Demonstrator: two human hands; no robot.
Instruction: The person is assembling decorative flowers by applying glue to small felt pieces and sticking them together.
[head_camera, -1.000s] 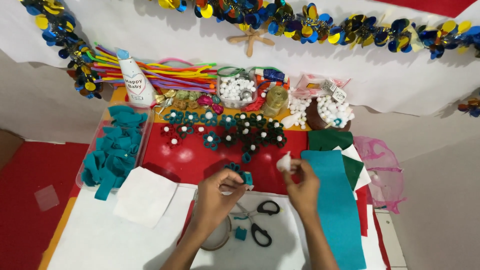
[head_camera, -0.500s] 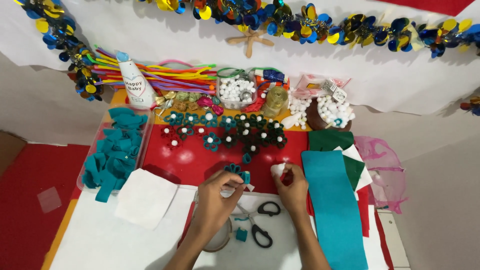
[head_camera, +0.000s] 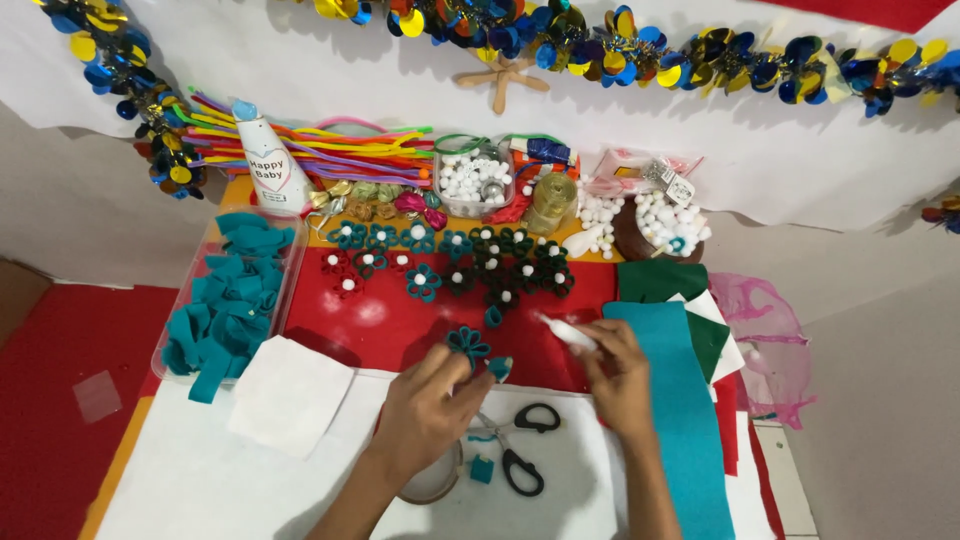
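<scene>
My left hand (head_camera: 432, 402) pinches a small teal felt flower (head_camera: 469, 341) of rolled loops, with a loose teal loop (head_camera: 500, 367) at my fingertips. My right hand (head_camera: 617, 375) grips a white glue tube (head_camera: 566, 333) whose tip points left toward the flower. Both hands hover over the red sheet (head_camera: 390, 320), just above the white sheet (head_camera: 300, 470). Black-handled scissors (head_camera: 520, 445) lie between my wrists. Rows of finished felt flowers (head_camera: 455, 265) with white centres sit beyond my hands.
A clear tray of teal felt strips (head_camera: 228, 305) stands at left. White pompoms in a tub (head_camera: 472, 182), a bowl (head_camera: 660, 228), coloured pipe cleaners (head_camera: 330, 150) and a cone (head_camera: 268, 165) line the back. Teal and green felt sheets (head_camera: 675, 370) lie right. A tape roll (head_camera: 432, 482) sits under my left wrist.
My right hand has turned the glue tube so its tip points left at the flower. My left hand has lifted the teal flower slightly forward.
</scene>
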